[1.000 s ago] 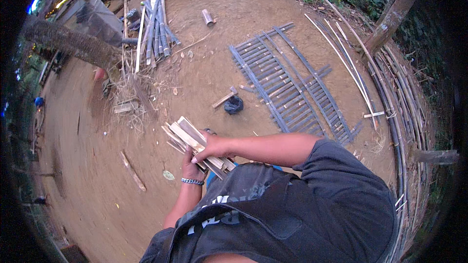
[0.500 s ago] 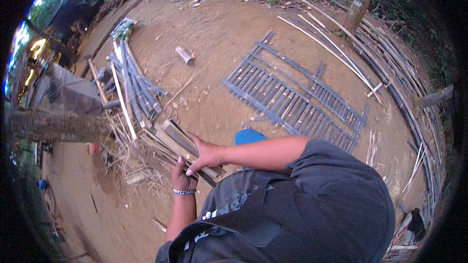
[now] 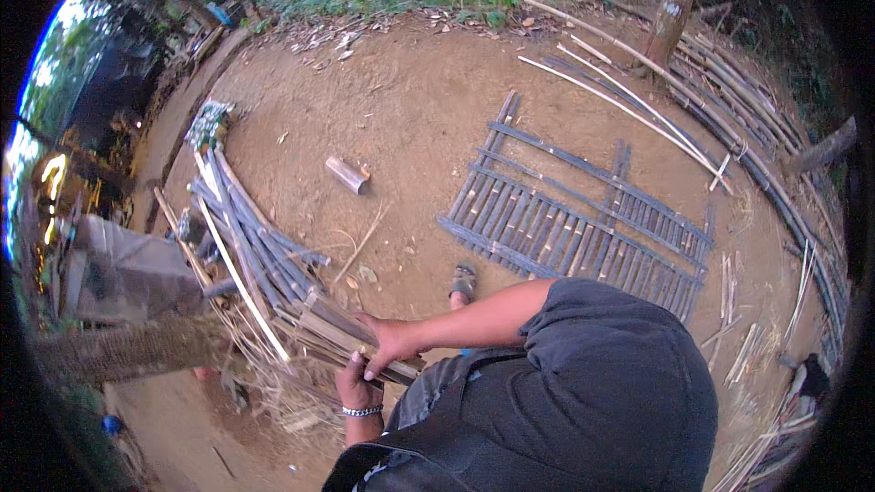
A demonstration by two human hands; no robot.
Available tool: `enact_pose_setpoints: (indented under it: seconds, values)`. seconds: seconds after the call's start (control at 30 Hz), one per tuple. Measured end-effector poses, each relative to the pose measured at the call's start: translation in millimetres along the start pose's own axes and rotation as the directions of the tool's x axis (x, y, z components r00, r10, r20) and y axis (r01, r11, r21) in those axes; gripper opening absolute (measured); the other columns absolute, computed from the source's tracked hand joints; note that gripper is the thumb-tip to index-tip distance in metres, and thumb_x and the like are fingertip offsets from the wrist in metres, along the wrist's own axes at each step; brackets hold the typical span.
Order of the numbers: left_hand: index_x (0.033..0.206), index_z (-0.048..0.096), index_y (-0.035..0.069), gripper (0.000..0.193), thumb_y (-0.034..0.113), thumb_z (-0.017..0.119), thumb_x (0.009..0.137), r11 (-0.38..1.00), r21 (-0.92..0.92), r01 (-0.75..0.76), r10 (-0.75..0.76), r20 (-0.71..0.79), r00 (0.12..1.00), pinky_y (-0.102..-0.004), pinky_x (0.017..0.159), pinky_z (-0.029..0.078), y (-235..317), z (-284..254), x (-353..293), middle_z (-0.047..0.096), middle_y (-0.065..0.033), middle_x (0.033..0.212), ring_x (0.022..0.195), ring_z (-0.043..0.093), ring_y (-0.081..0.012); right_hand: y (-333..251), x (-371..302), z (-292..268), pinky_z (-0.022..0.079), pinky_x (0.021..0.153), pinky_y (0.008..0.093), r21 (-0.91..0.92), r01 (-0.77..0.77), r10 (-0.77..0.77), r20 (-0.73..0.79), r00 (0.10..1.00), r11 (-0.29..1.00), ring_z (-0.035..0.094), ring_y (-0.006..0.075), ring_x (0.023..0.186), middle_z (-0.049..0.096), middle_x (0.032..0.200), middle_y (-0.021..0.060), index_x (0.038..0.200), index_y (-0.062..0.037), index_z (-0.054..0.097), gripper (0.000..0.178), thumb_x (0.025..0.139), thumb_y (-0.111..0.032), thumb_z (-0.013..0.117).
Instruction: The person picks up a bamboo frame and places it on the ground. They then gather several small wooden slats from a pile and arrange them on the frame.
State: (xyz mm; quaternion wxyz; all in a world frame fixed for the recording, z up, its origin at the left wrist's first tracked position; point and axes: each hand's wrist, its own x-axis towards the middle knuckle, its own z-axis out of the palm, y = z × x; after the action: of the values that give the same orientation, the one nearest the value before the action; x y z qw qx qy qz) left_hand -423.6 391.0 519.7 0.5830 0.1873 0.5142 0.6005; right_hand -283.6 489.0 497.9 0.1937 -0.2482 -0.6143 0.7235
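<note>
A bundle of split bamboo slats [image 3: 330, 322] lies across both of my hands, in front of my body. My right hand [image 3: 390, 344] closes over the bundle from the right side, its thumb across the slats. My left hand [image 3: 359, 386], with a chain bracelet at the wrist, grips the same bundle from the near side, close to the right thumb. The slats' near ends run in against my dark shirt and are partly hidden. Past their far ends lies a pile of dark bamboo poles [image 3: 251, 228].
A lattice frame of dark bamboo [image 3: 547, 214] lies on the ground ahead to the right. One short log [image 3: 347, 175] rests on the dirt beyond the pile. Long poles [image 3: 743, 150] curve along the right side by a tree trunk [image 3: 674, 9]. My sandalled foot [image 3: 463, 282] shows ahead.
The whole view has shifted, so the ground things appear lower. My sandalled foot has come into view ahead where blue trouser cloth showed. Both hands still hold the slats.
</note>
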Motion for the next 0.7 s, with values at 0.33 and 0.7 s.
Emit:
enact_pose_setpoints:
  seconds: [0.33, 0.7]
  values:
    - [0.104, 0.056, 0.005, 0.03, 0.029, 0.065, 0.089, 0.993, 0.12, 0.006, -0.022, 0.138, 0.99, -0.0317, 0.067, 0.049, 85, 95, 254, 0.058, -0.0009, 0.087, 0.079, 0.059, -0.0162, -82, 141, -195, 0.044, 0.1, 0.0382, -0.092, -0.038, 0.011, -0.279, 0.96, 0.995, 0.057, 0.0349, 0.116, 0.057, 0.125, 0.0244, 0.144, 0.0002, 0.023, 0.116, 0.055, -0.032, 0.09]
    - [0.137, 0.041, 0.003, 0.06, 0.04, 0.056, 0.092, 0.885, 0.323, 0.335, -0.452, 0.427, 0.783, -0.042, 0.089, 0.046, 114, 192, 497, 0.055, -0.0121, 0.125, 0.108, 0.056, -0.0267, -104, 236, -358, 0.049, 0.092, 0.0418, -0.237, -0.036, -0.113, -0.587, 0.802, 0.971, 0.06, 0.0401, 0.109, 0.06, 0.117, 0.0279, 0.145, -0.0047, 0.019, 0.118, 0.053, -0.024, 0.09]
